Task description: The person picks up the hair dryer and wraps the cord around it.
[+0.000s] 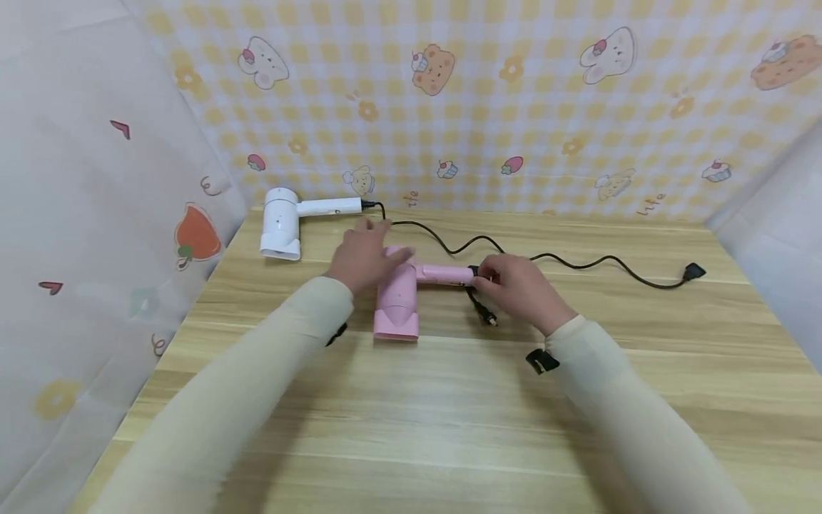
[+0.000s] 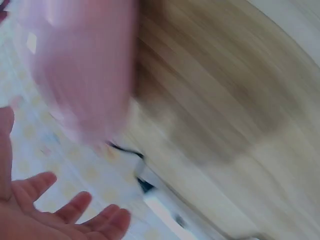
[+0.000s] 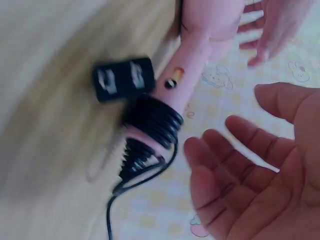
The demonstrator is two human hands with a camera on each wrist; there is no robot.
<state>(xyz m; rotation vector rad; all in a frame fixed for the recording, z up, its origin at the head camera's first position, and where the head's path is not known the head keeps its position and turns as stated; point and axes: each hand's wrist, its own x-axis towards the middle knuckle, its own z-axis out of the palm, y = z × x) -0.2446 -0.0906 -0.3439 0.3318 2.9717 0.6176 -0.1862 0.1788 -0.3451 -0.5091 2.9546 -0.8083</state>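
A pink hair dryer (image 1: pixel 398 296) lies on the table, its nozzle toward the near edge and its handle (image 1: pixel 446 275) pointing right. My left hand (image 1: pixel 366 253) is beside the top of its barrel, fingers spread; the left wrist view has these fingers apart from the pink barrel (image 2: pixel 82 65). Near the handle's end is my right hand (image 1: pixel 523 289), its fingers loosely bent and holding nothing in the right wrist view. Black cord (image 3: pixel 152 120) is wound in several turns around the handle's end. A black plug (image 3: pixel 124 80) sticks out beside the coils.
Behind on the left, a white hair dryer (image 1: pixel 280 221) rests on the wooden table (image 1: pixel 411 428). Its black cord (image 1: pixel 443 246) runs rightward past my hands to a plug (image 1: pixel 693 271). A checked cloth (image 1: pixel 475 128) hangs along the back.
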